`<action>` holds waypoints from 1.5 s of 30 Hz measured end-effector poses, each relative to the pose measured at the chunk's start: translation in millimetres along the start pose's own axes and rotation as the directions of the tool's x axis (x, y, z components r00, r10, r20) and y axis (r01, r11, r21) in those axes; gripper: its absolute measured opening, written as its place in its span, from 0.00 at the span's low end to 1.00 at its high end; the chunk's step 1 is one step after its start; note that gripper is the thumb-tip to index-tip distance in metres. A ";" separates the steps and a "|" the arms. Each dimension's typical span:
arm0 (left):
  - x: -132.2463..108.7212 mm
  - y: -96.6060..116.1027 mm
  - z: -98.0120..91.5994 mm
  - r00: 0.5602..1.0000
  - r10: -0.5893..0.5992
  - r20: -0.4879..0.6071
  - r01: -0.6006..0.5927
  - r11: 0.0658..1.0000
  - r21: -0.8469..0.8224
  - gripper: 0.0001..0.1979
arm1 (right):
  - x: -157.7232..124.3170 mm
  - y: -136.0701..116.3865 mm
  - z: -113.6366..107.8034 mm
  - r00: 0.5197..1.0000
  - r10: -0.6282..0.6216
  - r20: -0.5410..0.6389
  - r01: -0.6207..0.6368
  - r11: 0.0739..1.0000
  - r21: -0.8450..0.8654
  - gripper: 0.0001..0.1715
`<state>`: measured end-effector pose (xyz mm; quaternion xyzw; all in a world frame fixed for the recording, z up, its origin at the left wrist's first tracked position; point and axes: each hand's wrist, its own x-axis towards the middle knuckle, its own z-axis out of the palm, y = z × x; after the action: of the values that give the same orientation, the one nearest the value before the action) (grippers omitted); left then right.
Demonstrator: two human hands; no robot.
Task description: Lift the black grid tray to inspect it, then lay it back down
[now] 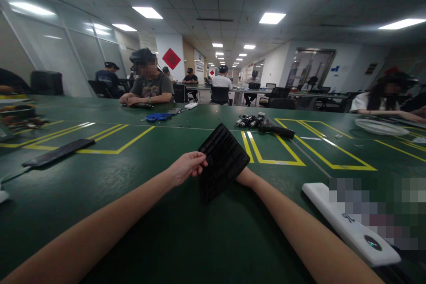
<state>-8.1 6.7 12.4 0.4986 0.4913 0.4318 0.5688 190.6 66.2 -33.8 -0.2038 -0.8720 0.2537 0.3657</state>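
A black ribbed panel (pixel 221 162) with a grid of square cells is held tilted up above the green table (pixel 140 213). My left hand (pixel 186 166) grips its left edge with thumb and fingers closed. My right hand (pixel 244 176) is behind the panel's right side; only the wrist and heel show, its fingers are hidden.
A white power strip (pixel 349 224) lies at the right. A long black bar (pixel 58 153) lies at the left, inside yellow tape lines (pixel 266 151). Black tools (pixel 262 125) and blue scissors (pixel 158 117) lie farther off. Several people sit at the table's far side.
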 end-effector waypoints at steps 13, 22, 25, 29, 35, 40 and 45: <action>15.0 -14.5 2.7 0.998 0.007 0.057 -0.009 1.000 0.029 0.12 | -0.8 5.9 0.3 1.000 -0.022 0.008 0.022 0.999 -0.039 0.23; 9.5 -16.1 8.7 0.884 0.462 -0.069 -0.305 0.684 0.662 0.09 | -0.6 10.3 4.2 1.000 -0.015 -0.027 0.014 0.998 -0.055 0.23; 9.3 -18.2 10.2 0.842 0.530 -0.103 -0.259 0.564 0.784 0.12 | 0.0 8.1 4.8 1.000 -0.006 -0.014 0.005 0.999 -0.053 0.22; 6.6 -20.9 9.7 0.821 0.564 -0.086 -0.292 0.544 0.787 0.10 | 0.7 4.3 4.7 1.000 0.010 -0.029 -0.011 0.999 -0.049 0.22; 7.1 -21.2 7.2 0.833 0.553 -0.029 -0.356 0.574 0.737 0.06 | 0.3 4.5 3.7 1.000 0.002 -0.024 -0.003 0.997 -0.075 0.23; 9.7 -22.4 6.7 0.852 0.520 -0.068 -0.323 0.623 0.713 0.06 | 1.0 3.7 3.2 1.000 -0.010 -0.018 0.009 0.998 -0.070 0.23; 9.5 -23.6 6.2 0.849 0.527 -0.033 -0.335 0.587 0.737 0.06 | 1.8 2.9 4.1 0.999 -0.015 -0.038 0.013 0.998 -0.063 0.25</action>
<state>-0.5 12.1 -12.1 0.7238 0.5481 0.3938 0.1437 186.9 68.2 -37.0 -0.2139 -0.8738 0.2197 0.3775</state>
